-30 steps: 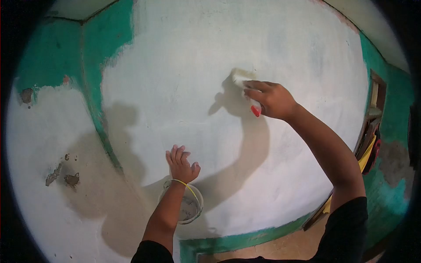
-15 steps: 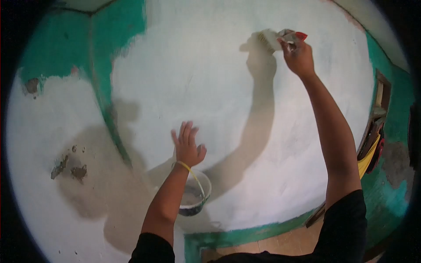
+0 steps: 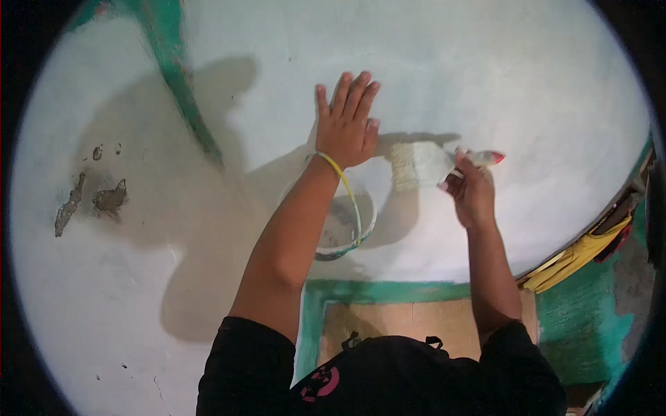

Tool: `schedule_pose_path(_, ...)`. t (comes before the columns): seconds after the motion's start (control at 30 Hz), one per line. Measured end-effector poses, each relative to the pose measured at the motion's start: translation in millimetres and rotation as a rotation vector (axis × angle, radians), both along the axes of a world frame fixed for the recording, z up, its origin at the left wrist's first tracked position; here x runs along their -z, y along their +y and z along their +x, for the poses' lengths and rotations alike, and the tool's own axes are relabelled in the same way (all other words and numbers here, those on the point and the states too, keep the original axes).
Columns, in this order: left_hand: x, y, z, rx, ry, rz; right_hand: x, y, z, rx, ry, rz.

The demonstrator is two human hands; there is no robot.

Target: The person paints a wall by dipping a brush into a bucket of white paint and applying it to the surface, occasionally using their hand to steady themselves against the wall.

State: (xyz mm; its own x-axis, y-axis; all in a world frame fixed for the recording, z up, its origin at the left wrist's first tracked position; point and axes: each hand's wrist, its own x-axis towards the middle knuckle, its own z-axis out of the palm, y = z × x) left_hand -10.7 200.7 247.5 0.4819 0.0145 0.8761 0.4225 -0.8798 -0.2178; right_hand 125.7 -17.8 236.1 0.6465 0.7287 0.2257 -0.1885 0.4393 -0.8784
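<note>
My left hand (image 3: 347,132) is spread with its palm toward the white-painted wall (image 3: 263,111), fingers pointing up. From that wrist hangs a small bucket (image 3: 336,256) by its yellow handle (image 3: 345,182), and the forearm covers part of its rim. Whitish paint shows inside it. To the right, my right hand (image 3: 475,194) grips a wide paintbrush (image 3: 429,165) near the base of its handle. The brush's pale bristles point left, close to the wall and just above the right side of the bucket, and its red handle tip sticks out to the right.
Green paint (image 3: 182,90) runs down a strip at upper left. Chipped patches (image 3: 109,200) mark the wall on the left. A green border (image 3: 388,290) edges the wall's bottom above a tan tiled floor (image 3: 416,320). Yellow cloth (image 3: 579,256) hangs at the right.
The right hand has brought the brush down from high on the wall to near the bucket. My view has tilted lower, and the left hand with the bucket appears higher and further right.
</note>
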Motion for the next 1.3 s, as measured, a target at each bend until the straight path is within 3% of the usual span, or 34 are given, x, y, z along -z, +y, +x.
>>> schedule_pose_path(0.13, 0.4, 3.9, 3.4, 0.032, -0.031, 0.02, 44.7, 14.9, -23.9, -0.088, 0.101, -0.192)
schedule_pose_path(0.2, 2.1, 2.9, 9.1, 0.034, -0.031, 0.028, 56.3, 20.2, -22.4, -0.115, -0.005, -0.306)
schedule_pose_path(0.37, -5.5, -12.8, 9.4, -0.05, 0.117, -0.069, 44.6, 40.4, -43.2, -0.224, -0.058, -0.33)
schedule_pose_path(0.5, -7.5, -13.0, 10.7, 0.031, 0.083, -0.085, 49.1, 48.8, -49.7, -0.324, -0.306, -0.338)
schedule_pose_path(0.57, -7.6, -11.9, 12.0, 0.037, 0.072, -0.071, 37.8, 48.3, -50.8, -0.409, -0.588, -0.574)
schedule_pose_path(0.63, -6.7, -12.3, 14.2, 0.047, 0.066, -0.058, 47.5, 53.2, -51.5, -0.29, -0.658, -0.469)
schedule_pose_path(0.83, -5.7, -11.6, 13.8, 0.031, 0.066, -0.055, 38.3, 61.6, -49.6, -0.404, -0.83, -0.376)
schedule_pose_path(0.97, -5.5, -11.1, 15.6, 0.033, 0.058, -0.041, 30.0, 63.8, -51.3, -0.394, -0.941, -0.404)
schedule_pose_path(1.03, -4.9, -11.2, 15.6, 0.042, 0.061, -0.048, 20.0, 65.5, -58.4, -0.399, -0.948, -0.56)
schedule_pose_path(1.13, -6.0, -12.3, 16.3, 0.011, 0.057, -0.014, 27.2, 72.8, -60.6, -0.388, -1.055, -0.461)
schedule_pose_path(1.3, -6.2, -14.6, 19.2, 0.034, 0.043, -0.018, 31.4, 82.1, -64.3, -0.443, -1.073, -0.528)
